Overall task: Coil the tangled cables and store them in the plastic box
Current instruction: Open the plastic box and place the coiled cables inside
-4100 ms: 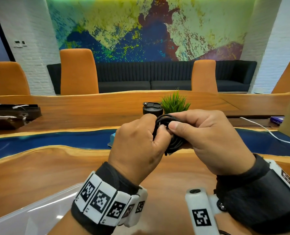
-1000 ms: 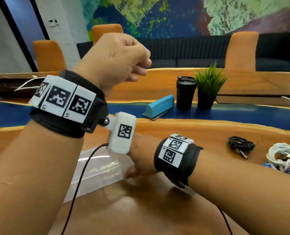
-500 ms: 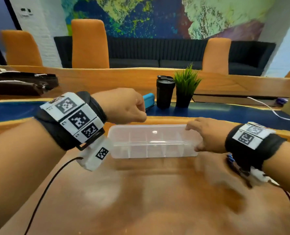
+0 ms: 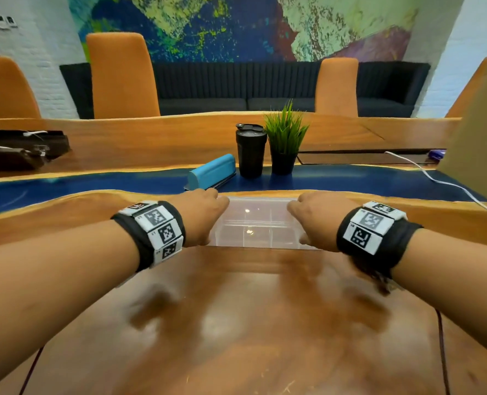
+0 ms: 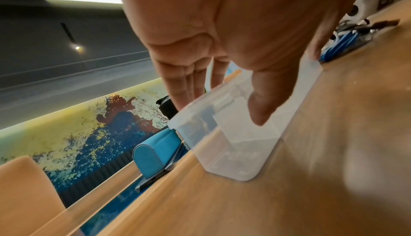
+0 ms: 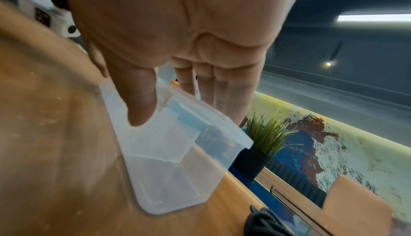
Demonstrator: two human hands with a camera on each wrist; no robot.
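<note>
Wooden tabletop (image 4: 251,323): left hand (image 4: 199,218) and right hand (image 4: 313,220) clasp the plastic box (image 4: 258,223) ends; best kept level, divided compartments upward.

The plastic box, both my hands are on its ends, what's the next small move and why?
Probably release the plastic box: it sits flat on the table, left hand and right hand gripping its ends. Then reach the right hand for the black cable lying right of it.
</note>
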